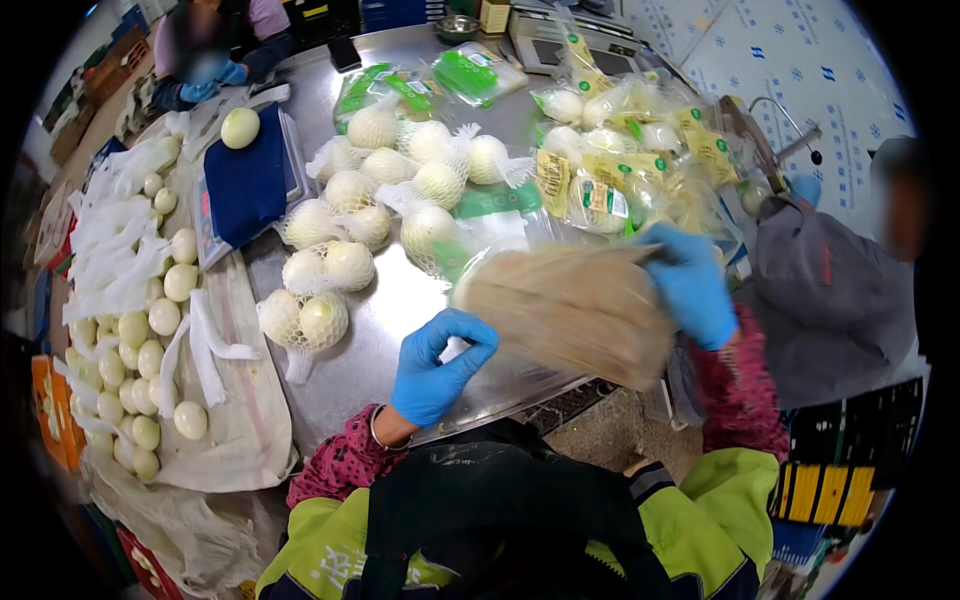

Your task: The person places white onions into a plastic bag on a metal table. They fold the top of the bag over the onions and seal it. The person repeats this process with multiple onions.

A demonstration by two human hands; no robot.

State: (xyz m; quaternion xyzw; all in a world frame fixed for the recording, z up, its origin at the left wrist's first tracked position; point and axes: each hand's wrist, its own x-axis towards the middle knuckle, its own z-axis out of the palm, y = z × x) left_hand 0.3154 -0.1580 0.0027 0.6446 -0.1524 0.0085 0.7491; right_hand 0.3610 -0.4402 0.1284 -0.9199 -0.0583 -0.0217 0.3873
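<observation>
My right hand (694,281), in a blue glove, grips the upper right corner of a brownish plastic bag (570,307), blurred by motion. My left hand (446,367), also gloved in blue, has its fingers curled by the bag's lower left side; whether it pinches anything is unclear. Left of the bag, peeled white onions in white mesh nets (431,232) lie on the steel table (382,322). Behind the bag is a clear packaging bag with green print (499,202). Bagged onions with yellow labels (600,191) are piled at the back right.
At left, loose peeled onions (135,360) and mesh sleeves (112,240) lie on woven sacking (232,420). A scale under blue cloth (247,180) holds one onion. Further back are a phone (344,54) and another scale (577,49). Co-workers (832,300) stand right and sit upper left.
</observation>
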